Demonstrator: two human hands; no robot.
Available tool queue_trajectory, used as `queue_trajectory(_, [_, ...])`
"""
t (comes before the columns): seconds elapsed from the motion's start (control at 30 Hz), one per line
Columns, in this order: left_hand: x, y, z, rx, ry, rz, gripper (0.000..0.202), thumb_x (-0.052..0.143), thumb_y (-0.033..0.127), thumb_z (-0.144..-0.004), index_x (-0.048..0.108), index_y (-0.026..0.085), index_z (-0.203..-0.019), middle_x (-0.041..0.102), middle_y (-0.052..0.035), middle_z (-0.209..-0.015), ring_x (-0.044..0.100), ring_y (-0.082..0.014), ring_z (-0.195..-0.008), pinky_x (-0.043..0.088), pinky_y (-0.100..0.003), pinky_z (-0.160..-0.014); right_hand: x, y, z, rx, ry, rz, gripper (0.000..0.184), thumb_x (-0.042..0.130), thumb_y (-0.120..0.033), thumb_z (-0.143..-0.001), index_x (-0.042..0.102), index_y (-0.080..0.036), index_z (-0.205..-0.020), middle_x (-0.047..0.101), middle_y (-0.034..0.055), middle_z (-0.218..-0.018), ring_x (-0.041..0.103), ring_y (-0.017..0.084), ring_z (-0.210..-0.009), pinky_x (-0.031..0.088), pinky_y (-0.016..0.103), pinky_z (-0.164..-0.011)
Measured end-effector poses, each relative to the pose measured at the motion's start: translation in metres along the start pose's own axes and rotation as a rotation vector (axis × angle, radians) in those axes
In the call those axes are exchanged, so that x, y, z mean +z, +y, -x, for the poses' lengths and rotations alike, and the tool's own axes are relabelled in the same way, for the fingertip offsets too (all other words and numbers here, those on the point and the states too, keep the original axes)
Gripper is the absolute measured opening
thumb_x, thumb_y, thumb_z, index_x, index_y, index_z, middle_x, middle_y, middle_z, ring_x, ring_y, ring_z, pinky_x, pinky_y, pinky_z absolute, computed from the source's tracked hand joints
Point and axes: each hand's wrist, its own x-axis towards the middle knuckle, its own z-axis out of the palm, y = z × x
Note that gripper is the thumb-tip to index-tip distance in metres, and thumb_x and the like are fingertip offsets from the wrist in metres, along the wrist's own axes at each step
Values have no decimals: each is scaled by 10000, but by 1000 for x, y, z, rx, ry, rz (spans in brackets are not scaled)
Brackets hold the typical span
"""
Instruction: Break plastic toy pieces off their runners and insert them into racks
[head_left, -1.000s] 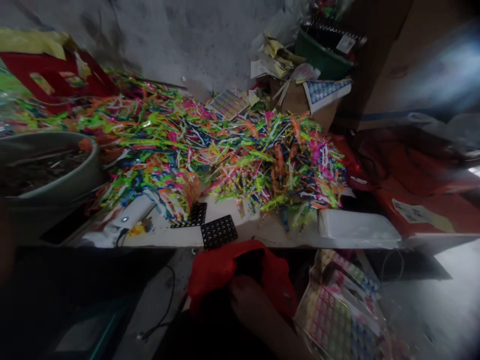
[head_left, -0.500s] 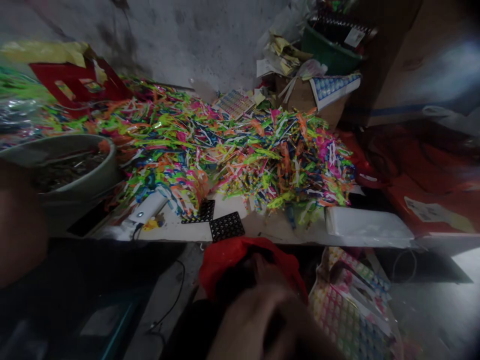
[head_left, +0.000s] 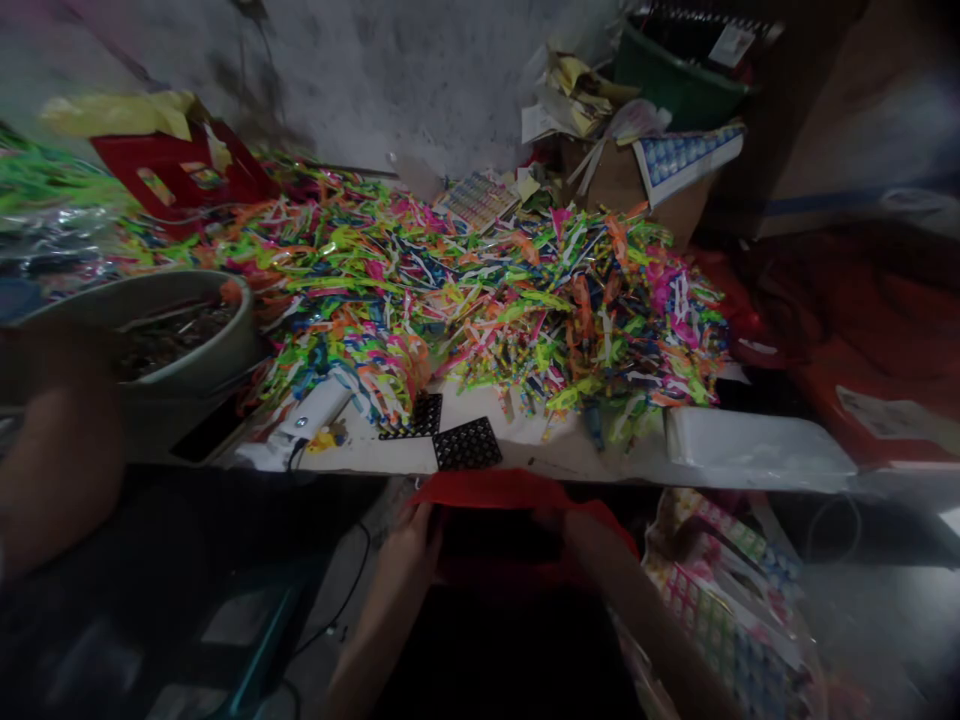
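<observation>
A red bag, probably plastic, is spread below the table's front edge with its dark mouth facing me. My left hand is closed on the bag's left rim, its thumb and fingers near the edge. On the opposite side my right hand grips the rim; its fingertips are dim and partly hidden inside the bag. Just beyond the bag, two black perforated trays lie on the table. Behind them is a large heap of small, brightly coloured plastic pieces.
At left, another person's arm reaches toward a round tub. A white handheld device lies by the heap. A stack wrapped in clear plastic sits at right. Below it are printed sheets. A red basket stands behind.
My hands have parted and now hold the red bag's rim on both sides; before, one blurred hand reached into it. The other person's arm has moved slightly right in view.
</observation>
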Motion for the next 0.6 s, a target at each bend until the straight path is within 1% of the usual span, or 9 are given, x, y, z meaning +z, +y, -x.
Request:
queue_trajectory(0.1, [-7, 7, 4, -73, -25, 213, 380, 487, 233, -745, 514, 174, -1120, 655, -80, -934, 625, -232, -859, 478, -322, -719, -8, -10, 7, -82, -19, 25, 303, 339, -187, -881, 639, -177, -929, 687, 70, -888, 631, 152, -800, 452, 222, -719])
queue_trajectory(0.17, [-12, 16, 7, -86, -65, 441, 335, 474, 296, -743, 517, 179, -1053, 630, -11, -704, 616, -192, -688, 462, -280, -620, -10, -22, 14, -230, 57, 107, 248, 381, -149, -851, 606, -171, -953, 658, 72, -931, 598, 165, -861, 437, 253, -776])
queue_trajectory(0.27, [-17, 30, 11, -145, -137, 787, 302, 419, 422, -755, 511, 172, -897, 475, 70, -456, 458, -114, -392, 346, -207, -418, -3, -40, 18, -435, 159, 108, 174, 452, -120, -798, 573, -183, -905, 618, 47, -948, 541, 170, -933, 416, 271, -830])
queue_trajectory(0.33, [-18, 35, 13, -231, -150, 883, 386, 407, 480, -750, 516, 158, -933, 415, 95, -377, 342, -88, -298, 255, -184, -352, 9, -49, 12, -470, 170, 89, 177, 447, -104, -795, 566, -177, -903, 611, 52, -949, 536, 172, -935, 424, 280, -837])
queue_trajectory(0.4, [-18, 34, 15, -281, -121, 873, 470, 403, 506, -744, 534, 146, -1017, 376, 103, -324, 310, -92, -268, 233, -183, -328, 24, -55, 2, -460, 154, 96, 242, 410, -89, -818, 562, -156, -995, 612, 83, -1011, 543, 180, -967, 425, 300, -869])
queue_trajectory(0.43, [-18, 33, 17, -282, -97, 839, 489, 394, 509, -752, 547, 146, -1042, 385, 94, -321, 324, -100, -267, 247, -190, -322, 31, -57, -4, -442, 136, 97, 281, 399, -81, -827, 552, -145, -1054, 609, 99, -1052, 545, 185, -992, 424, 308, -884])
queue_trajectory(0.47, [-18, 32, 19, -254, -70, 773, 488, 377, 506, -769, 561, 152, -1051, 438, 73, -352, 358, -108, -277, 276, -202, -321, 36, -59, -8, -419, 114, 94, 312, 395, -80, -835, 539, -141, -1105, 603, 109, -1090, 545, 190, -1016, 425, 313, -891])
queue_trajectory(0.53, [-22, 33, 25, -131, -8, 582, 435, 336, 469, -829, 590, 184, -1039, 587, 14, -520, 472, -120, -357, 373, -228, -367, 39, -61, -8, -375, 85, 88, 327, 404, -106, -857, 529, -163, -1154, 585, 110, -1149, 539, 200, -1049, 437, 328, -880])
queue_trajectory(0.6, [-27, 41, 30, 21, 62, 411, 365, 336, 415, -881, 590, 210, -1044, 659, -25, -757, 573, -126, -519, 465, -246, -486, 32, -62, 1, -347, 105, 92, 274, 431, -172, -887, 546, -200, -1133, 572, 89, -1167, 541, 203, -1045, 456, 352, -852])
